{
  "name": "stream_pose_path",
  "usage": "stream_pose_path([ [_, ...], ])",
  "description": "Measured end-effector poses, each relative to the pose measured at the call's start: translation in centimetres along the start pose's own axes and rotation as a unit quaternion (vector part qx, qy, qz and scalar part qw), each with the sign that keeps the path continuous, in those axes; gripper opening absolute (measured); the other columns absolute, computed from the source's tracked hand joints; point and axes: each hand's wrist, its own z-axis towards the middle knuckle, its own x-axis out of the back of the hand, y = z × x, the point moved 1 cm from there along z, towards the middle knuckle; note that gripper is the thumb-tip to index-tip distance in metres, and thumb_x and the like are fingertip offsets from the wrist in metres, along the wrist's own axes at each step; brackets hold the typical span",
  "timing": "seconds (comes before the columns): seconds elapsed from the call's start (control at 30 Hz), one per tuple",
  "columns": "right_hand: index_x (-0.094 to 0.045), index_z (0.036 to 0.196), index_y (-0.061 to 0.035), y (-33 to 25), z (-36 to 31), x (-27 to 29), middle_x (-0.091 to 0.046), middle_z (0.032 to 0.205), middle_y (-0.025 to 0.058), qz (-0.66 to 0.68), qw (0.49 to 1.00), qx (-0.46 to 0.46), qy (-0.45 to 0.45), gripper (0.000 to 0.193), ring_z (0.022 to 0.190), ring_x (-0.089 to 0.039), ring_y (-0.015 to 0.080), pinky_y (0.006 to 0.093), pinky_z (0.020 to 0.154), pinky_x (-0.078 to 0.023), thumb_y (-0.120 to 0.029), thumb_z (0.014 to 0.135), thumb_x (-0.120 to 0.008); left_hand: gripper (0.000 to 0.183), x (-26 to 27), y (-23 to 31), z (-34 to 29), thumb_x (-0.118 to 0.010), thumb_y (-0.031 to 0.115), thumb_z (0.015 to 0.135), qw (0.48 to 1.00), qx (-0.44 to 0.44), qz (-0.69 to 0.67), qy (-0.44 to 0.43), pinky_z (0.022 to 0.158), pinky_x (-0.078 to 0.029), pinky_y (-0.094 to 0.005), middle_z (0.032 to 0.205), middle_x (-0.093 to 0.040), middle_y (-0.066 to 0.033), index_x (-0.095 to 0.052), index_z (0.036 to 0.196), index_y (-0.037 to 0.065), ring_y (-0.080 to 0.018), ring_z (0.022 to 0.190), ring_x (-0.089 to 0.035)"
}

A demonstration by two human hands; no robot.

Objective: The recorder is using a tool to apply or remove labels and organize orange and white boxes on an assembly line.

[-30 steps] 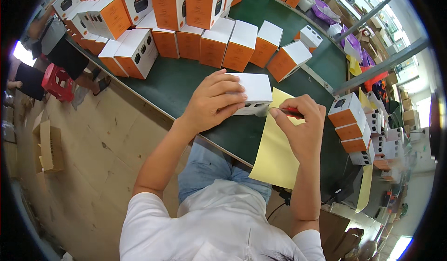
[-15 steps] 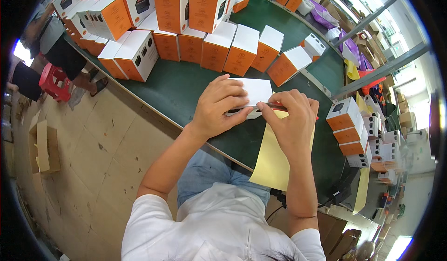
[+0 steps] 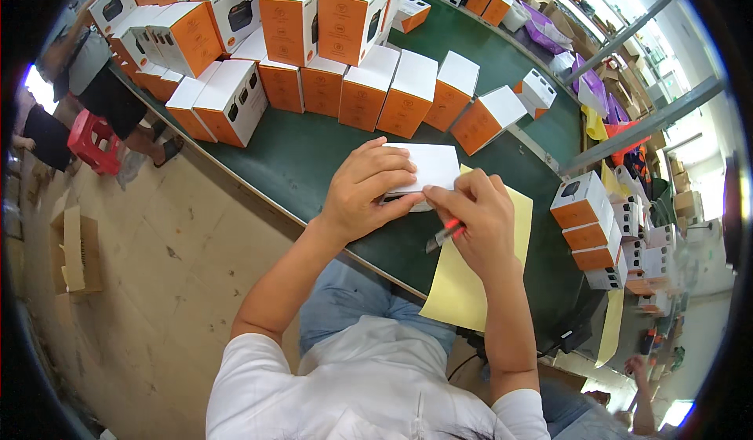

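A small white box (image 3: 436, 162) sits on the green table in front of me. My left hand (image 3: 362, 193) is wrapped round its left side, thumb along the near edge. My right hand (image 3: 482, 219) has its thumb and forefinger at the box's near right edge. The same hand holds a red-handled utility knife (image 3: 444, 236) in its curled fingers, with the grey blade end slanting down toward my body, off the box. Under my right hand and wrist lies a yellow sheet (image 3: 459, 291), overhanging the table's near edge.
Orange-and-white boxes (image 3: 321, 87) stand in rows and stacks across the far side of the green table (image 3: 306, 165). More boxes (image 3: 588, 220) are piled at the right. A metal post (image 3: 643, 118) slants beyond. People stand at far left and lower right; an open carton (image 3: 74, 252) is on the floor.
My right hand has drawn back slightly, and the knife has turned from lying along the box edge to pointing down toward me. Another person's arm has appeared at the lower right.
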Motion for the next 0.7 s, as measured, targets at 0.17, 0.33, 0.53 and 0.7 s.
stream_pose_path([
  [0.17,-0.080,0.098,-0.0150,0.8,-0.3,-1.3,-0.055,0.079,0.0025,0.074,0.995,-0.063,0.010,0.021,0.069,-0.051,0.0227,0.0350,0.065,-0.042,-0.008,0.078,-0.082,0.029,0.3,0.2,-0.3,-0.090,0.012,0.074,0.999,0.027,-0.041,-0.017,0.111,-0.047,-0.0514,0.109,-0.073,-0.0078,-0.075,0.098,0.010,-0.0289,0.113,-0.069],
  [0.33,-0.078,0.097,-0.0136,0.8,-0.9,-0.7,-0.059,0.082,0.0044,0.063,0.996,-0.060,-0.001,0.017,0.072,-0.056,0.0246,0.0355,0.066,-0.042,-0.008,0.081,-0.079,0.024,-0.5,0.4,0.0,-0.086,0.015,0.077,0.997,-0.028,0.062,-0.040,0.108,-0.046,-0.0539,0.111,-0.070,-0.0061,-0.076,0.100,0.014,-0.0280,0.113,-0.066],
  [0.53,-0.060,0.115,0.0008,4.9,-6.4,6.6,-0.051,0.114,0.0163,0.101,0.966,-0.237,0.023,0.024,0.105,-0.057,0.0320,0.0352,0.093,-0.047,0.004,0.091,-0.058,0.033,0.5,0.3,0.0,-0.088,0.019,0.077,0.987,-0.040,0.129,-0.083,0.108,-0.043,-0.0510,0.115,-0.069,-0.0055,-0.075,0.107,0.016,-0.0291,0.117,-0.063],
  [0.7,-0.062,0.135,-0.0002,5.9,-13.2,11.2,-0.055,0.107,0.0126,0.079,0.941,-0.329,0.033,0.042,0.101,-0.055,0.0264,0.0331,0.096,-0.043,0.006,0.094,-0.054,0.030,-2.3,3.0,-0.4,-0.085,0.018,0.082,0.946,-0.077,0.314,0.007,0.110,-0.040,-0.0514,0.127,-0.064,-0.0085,-0.074,0.110,0.016,-0.0322,0.121,-0.057],
])
